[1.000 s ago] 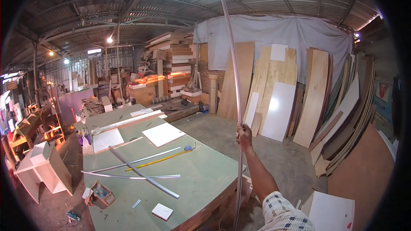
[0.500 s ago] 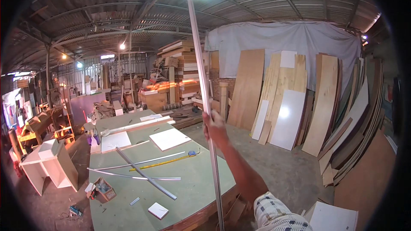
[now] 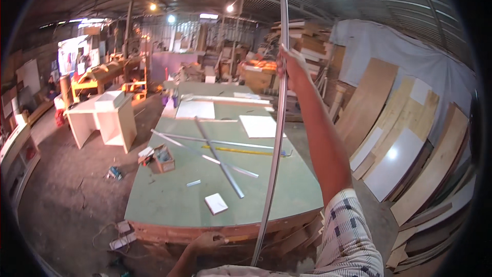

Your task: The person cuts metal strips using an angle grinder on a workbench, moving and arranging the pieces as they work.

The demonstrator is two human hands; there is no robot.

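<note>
My right hand (image 3: 293,66), raised above the table, is closed around a long silvery metal strip (image 3: 277,149). The strip stands nearly upright, its top cut off by the picture's edge and its lower end near my body. Low at the table's front edge is my left hand (image 3: 207,241), fingers curled; whether it grips the thin yellowish piece beside it is unclear. Several thinner metal strips (image 3: 225,174) lie crossed on the green table (image 3: 169,200). Beside them are an extended yellow tape measure (image 3: 241,150), a short metal offcut (image 3: 193,183) and a small white square board (image 3: 216,203).
White panels (image 3: 261,126) lie farther back on the table, with a small cardboard box (image 3: 164,159) at its left edge. A pale desk (image 3: 110,115) and a power tool (image 3: 114,173) stand on the floor to the left. Tall boards (image 3: 366,107) lean along the right wall.
The view has swung left and down, so the table sits more centrally. My right hand still holds the strip, now higher in the picture. My left hand has come into view at the bottom.
</note>
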